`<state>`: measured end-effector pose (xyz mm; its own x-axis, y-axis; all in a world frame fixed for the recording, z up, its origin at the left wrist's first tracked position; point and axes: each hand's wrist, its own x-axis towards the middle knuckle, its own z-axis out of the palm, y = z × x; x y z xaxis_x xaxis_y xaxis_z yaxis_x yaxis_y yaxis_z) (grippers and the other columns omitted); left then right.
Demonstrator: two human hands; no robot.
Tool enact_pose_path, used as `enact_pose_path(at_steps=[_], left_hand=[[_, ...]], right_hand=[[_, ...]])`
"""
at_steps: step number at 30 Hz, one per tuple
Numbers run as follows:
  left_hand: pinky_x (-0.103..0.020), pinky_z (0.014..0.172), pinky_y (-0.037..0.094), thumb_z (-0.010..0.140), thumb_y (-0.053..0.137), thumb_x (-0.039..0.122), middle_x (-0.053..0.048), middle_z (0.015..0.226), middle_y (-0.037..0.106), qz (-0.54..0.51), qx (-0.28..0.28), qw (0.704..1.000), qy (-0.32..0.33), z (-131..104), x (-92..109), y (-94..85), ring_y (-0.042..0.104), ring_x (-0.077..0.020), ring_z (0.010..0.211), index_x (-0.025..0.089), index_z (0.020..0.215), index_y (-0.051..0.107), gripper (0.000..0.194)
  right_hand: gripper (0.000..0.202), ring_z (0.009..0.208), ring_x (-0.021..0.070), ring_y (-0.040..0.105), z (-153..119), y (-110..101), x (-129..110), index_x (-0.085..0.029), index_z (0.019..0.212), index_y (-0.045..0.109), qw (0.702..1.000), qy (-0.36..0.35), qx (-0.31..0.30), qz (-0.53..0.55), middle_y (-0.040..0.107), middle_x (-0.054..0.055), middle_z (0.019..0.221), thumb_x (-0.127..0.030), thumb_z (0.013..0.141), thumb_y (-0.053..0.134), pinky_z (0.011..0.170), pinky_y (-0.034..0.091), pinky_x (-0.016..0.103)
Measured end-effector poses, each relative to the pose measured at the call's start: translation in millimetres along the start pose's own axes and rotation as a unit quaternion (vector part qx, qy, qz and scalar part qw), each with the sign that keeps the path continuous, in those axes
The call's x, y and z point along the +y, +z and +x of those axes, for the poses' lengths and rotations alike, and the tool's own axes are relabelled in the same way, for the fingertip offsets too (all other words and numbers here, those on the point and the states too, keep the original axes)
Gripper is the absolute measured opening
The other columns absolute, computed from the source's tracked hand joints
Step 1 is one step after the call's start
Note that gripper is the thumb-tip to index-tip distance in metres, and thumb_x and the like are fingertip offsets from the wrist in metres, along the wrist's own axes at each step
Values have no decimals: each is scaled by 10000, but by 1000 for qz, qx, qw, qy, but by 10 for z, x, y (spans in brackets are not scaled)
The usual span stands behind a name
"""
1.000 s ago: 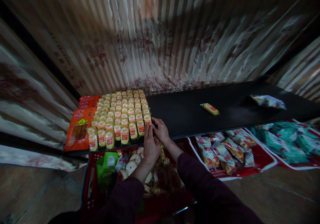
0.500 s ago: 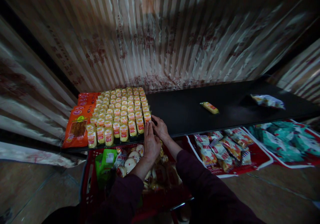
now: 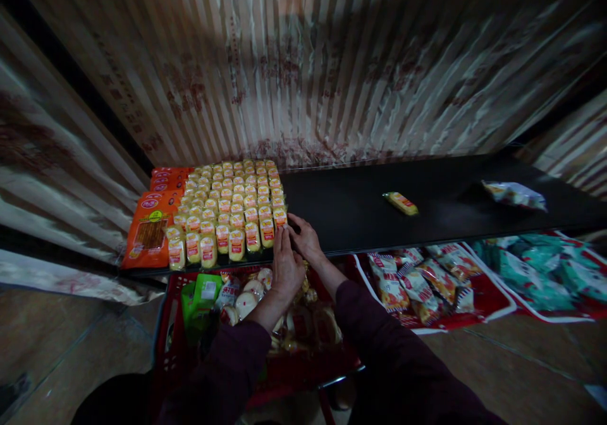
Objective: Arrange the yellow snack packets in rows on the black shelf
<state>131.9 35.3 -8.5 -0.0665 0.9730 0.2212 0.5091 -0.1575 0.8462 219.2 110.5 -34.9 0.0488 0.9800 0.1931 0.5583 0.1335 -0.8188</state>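
Observation:
Rows of small yellow wrapped cakes (image 3: 237, 216) stand packed together on the left part of the black shelf (image 3: 341, 203). My left hand (image 3: 288, 272) reaches up to the front right corner of these rows, its fingers close together against the lower front of the last wrapped cake (image 3: 280, 215). Bent around the right side of that same cake are the fingers of my right hand (image 3: 307, 240). The two hands touch or nearly touch, with the cake pinched between their fingertips. Its lower part is hidden by the fingers.
Orange snack packs (image 3: 150, 226) lie left of the cakes. One loose wrapped cake (image 3: 401, 203) and a white-blue packet (image 3: 514, 195) lie farther right. Below the shelf are a red basket (image 3: 173, 324) of mixed snacks, a basket of striped packets (image 3: 422, 283), and one of teal packets (image 3: 535, 270).
Both hands stay at the same corner cake with almost the same grip. The view has shifted slightly, so the shelf's left end appears a little higher.

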Motion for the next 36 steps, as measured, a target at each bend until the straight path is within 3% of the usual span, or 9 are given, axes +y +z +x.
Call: enact_pose_path(at_steps=[5,16,23,28,31,36], left_hand=[[-434,1165,240,679,426,13,-140,1489,344,-6,2,1000,-4,-7,10,17,251,-242,1408,99,1394,380,721],[-431,1168,227,681,422,20,-209,1470,348,16,-11,1000,2,12,-18,25,268,-259,1399,12,1372,383,692],[-440,1167,225,674,409,1,-201,1484,328,15,-7,1000,8,-6,-89,67,242,-255,1410,25,1396,347,725],[-452,1166,233,709,395,3,-183,1511,280,13,-5,999,32,-45,-99,59,202,-246,1423,53,1434,284,735],[-452,1166,244,714,376,-9,-157,1515,286,24,0,998,54,-88,-110,35,203,-233,1424,90,1450,260,751],[-438,1142,316,737,352,-17,-123,1506,315,70,22,987,143,-161,-186,-99,246,-199,1411,149,1456,248,745]], right_hand=[[374,1043,202,609,9,16,30,-247,1181,619,999,10,4,31,660,52,1169,-339,823,561,967,469,392],[396,1122,208,582,-17,-32,-44,-247,1240,586,1000,-9,-24,0,650,49,1208,-314,859,503,1009,439,389],[447,1211,232,514,-35,-26,-24,-175,1289,539,997,-73,2,-36,576,110,1305,-316,873,455,1063,377,423],[494,1296,241,439,2,24,-7,-207,1336,486,996,-86,0,-15,499,98,1388,-379,875,445,1094,339,452],[549,1317,263,415,24,68,3,-168,1351,465,998,-63,2,2,475,130,1405,-428,868,443,1100,329,470],[603,1303,270,435,43,128,-17,-146,1350,459,999,-38,6,19,483,148,1393,-487,853,453,1093,342,464]])
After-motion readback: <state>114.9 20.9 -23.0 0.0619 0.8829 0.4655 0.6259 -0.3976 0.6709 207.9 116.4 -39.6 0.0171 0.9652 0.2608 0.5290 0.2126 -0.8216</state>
